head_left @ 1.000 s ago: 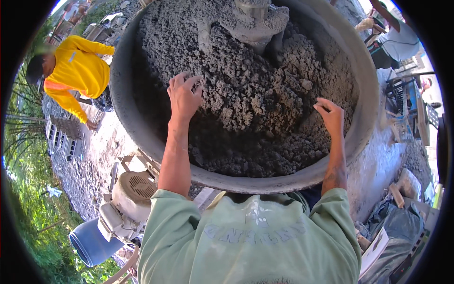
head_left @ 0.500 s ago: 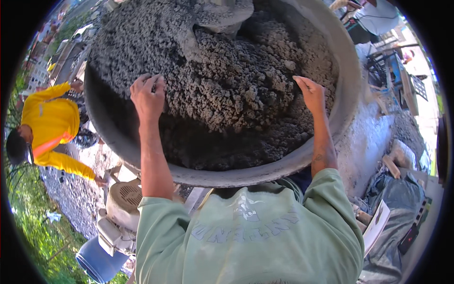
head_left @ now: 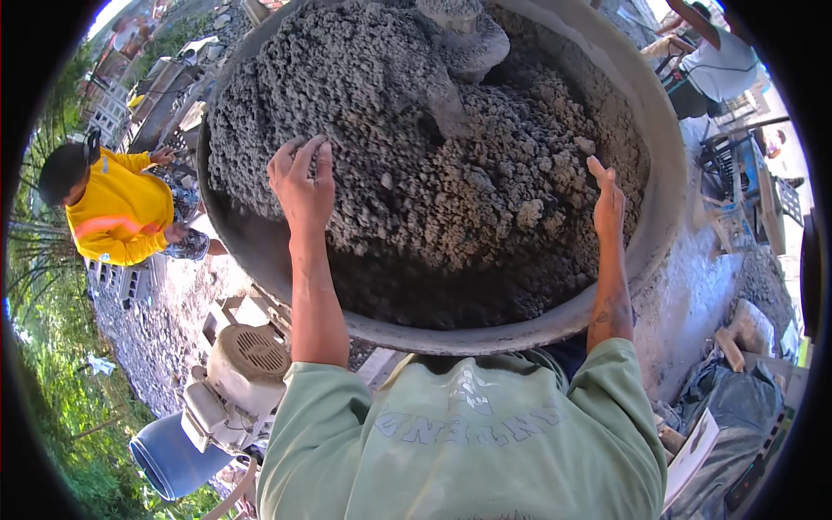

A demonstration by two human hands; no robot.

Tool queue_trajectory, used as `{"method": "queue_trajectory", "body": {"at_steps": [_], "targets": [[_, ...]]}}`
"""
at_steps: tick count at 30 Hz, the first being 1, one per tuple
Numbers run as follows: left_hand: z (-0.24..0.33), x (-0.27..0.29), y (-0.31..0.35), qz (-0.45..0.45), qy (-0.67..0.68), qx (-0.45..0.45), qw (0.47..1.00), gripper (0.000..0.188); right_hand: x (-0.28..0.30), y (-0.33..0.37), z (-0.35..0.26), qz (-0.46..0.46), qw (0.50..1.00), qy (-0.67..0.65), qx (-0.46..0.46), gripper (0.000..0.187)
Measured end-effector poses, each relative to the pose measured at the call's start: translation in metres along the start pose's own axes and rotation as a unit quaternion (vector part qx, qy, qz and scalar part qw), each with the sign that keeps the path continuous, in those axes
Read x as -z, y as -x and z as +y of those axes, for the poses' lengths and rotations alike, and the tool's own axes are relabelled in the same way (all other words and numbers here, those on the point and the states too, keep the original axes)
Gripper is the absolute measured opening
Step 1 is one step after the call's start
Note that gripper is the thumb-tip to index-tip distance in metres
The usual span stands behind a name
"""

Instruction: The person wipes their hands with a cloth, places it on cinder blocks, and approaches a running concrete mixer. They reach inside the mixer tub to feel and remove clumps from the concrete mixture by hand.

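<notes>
A round mixing pan (head_left: 416, 340) with a cement-crusted rim fills the upper middle. Grey, lumpy, damp-looking concrete mix (head_left: 407, 165) is heaped in it, with a dark hollow along the near side. My left hand (head_left: 303, 184) is over the left part of the heap, fingers spread and slightly bent, holding nothing. Over the right side of the pan is my right hand (head_left: 609, 206), fingers stretched out, also holding nothing. Whether either hand touches the mix cannot be told. A mix-coated central hub (head_left: 464, 39) rises at the far side.
At the left stands a person in a yellow shirt (head_left: 130, 204). A motor (head_left: 251, 364) sits beside the pan's near left, above a blue barrel (head_left: 178, 455). Another person (head_left: 719, 65) is at the far right, near a blue metal frame (head_left: 750, 182). A dark tarp (head_left: 724, 416) lies lower right.
The view has shifted, so the pan sits further right and lower. My left fingers are spread wider and my right hand has turned more upright. The yellow-shirted person has straightened, pulling an arm back from the motor.
</notes>
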State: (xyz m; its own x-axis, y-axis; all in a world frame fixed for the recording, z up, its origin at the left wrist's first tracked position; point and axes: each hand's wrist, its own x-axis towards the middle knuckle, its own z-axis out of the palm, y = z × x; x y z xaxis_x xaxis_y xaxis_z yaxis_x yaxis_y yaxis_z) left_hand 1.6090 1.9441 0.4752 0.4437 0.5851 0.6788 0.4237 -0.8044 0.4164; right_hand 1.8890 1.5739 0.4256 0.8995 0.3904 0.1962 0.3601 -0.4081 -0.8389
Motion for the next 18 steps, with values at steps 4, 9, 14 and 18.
{"method": "queue_trajectory", "body": {"at_steps": [4,9,14,18], "targets": [[-0.015,0.010,-0.003,0.034,-0.006,0.015,0.999,0.023,-0.010,0.005,-0.014,0.009,1.000,-0.018,-0.013,0.070],[-0.039,0.019,-0.010,0.023,-0.011,-0.002,1.000,0.029,-0.030,0.013,-0.026,0.009,1.000,0.003,-0.003,0.069],[-0.077,0.061,-0.021,0.024,-0.029,0.021,0.999,0.035,-0.064,0.021,-0.035,0.033,0.999,-0.002,0.015,0.058],[-0.113,0.093,-0.021,-0.045,-0.008,0.096,0.994,0.047,-0.092,0.042,-0.065,0.008,0.999,-0.039,0.033,0.055]]}}
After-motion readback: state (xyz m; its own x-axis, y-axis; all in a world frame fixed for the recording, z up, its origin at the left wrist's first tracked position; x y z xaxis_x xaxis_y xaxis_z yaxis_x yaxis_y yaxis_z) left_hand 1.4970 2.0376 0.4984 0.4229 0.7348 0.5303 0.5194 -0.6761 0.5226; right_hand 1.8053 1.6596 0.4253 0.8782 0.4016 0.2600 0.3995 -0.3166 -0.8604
